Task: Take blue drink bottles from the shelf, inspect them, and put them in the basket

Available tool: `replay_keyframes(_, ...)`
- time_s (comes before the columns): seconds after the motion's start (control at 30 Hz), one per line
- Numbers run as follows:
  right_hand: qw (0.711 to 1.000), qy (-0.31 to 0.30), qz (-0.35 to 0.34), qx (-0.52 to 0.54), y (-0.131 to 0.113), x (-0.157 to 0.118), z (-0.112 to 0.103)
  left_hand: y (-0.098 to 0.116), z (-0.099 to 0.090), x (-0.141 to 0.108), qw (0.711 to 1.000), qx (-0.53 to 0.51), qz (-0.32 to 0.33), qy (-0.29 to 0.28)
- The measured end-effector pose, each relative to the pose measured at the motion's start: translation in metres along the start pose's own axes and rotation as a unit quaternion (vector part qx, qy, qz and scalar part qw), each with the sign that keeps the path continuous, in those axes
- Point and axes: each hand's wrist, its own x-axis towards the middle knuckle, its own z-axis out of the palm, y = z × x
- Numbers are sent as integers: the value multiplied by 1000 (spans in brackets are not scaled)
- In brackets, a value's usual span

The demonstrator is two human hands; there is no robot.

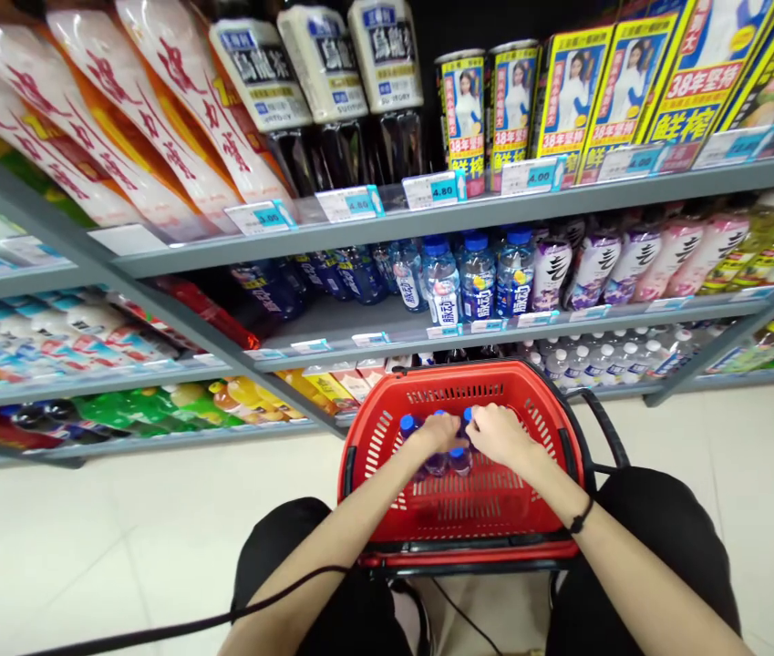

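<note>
A red plastic shopping basket stands on the floor between my knees. Inside it, several small bottles with blue caps and purple-blue bodies are grouped upright left of the middle. My left hand lies over the bottle tops with its fingers curled around one near the cap. From the right, my right hand closes around the cap end of another bottle. Its fingertips and most of that bottle's body are hidden. The two hands are close together, near the basket's centre.
Store shelves cross the view ahead, holding bottles, cans and cartons. Similar blue-capped bottles line the middle shelf. The basket's black handle sticks out at right. A black cable runs across my left forearm.
</note>
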Motion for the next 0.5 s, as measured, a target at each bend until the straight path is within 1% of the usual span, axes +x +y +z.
replay_keyframes(0.07,1000,-16,7,-26,2,-2,-7,-5,-45,-1,997,-48,10,62)
replay_keyframes(0.13,998,-38,11,-41,3,-3,-12,-8,-91,-4,983,-83,3,166)
replay_keyframes(0.2,997,-62,11,-49,3,-5,-14,-6,-133,-5,952,-100,-22,289)
replay_keyframes(0.23,996,-73,8,-51,2,-5,-14,-4,-150,-3,933,-104,-34,342)
replay_keyframes(0.27,995,-82,3,-53,1,-6,-14,-2,-166,0,915,-107,-42,386)
replay_keyframes(0.33,994,-94,-12,-54,-1,-7,-14,4,-190,11,882,-109,-44,457)
replay_keyframes(0.37,994,-97,-20,-54,-2,-8,-14,7,-199,18,868,-111,-41,482)
replay_keyframes(0.4,993,-98,-29,-53,-2,-9,-14,10,-207,25,861,-117,-39,493)
replay_keyframes(0.43,993,-99,-36,-51,-2,-9,-15,12,-213,32,862,-125,-39,491)
replay_keyframes(0.5,993,-102,-43,-49,-1,-10,-17,15,-223,44,877,-138,-42,459)
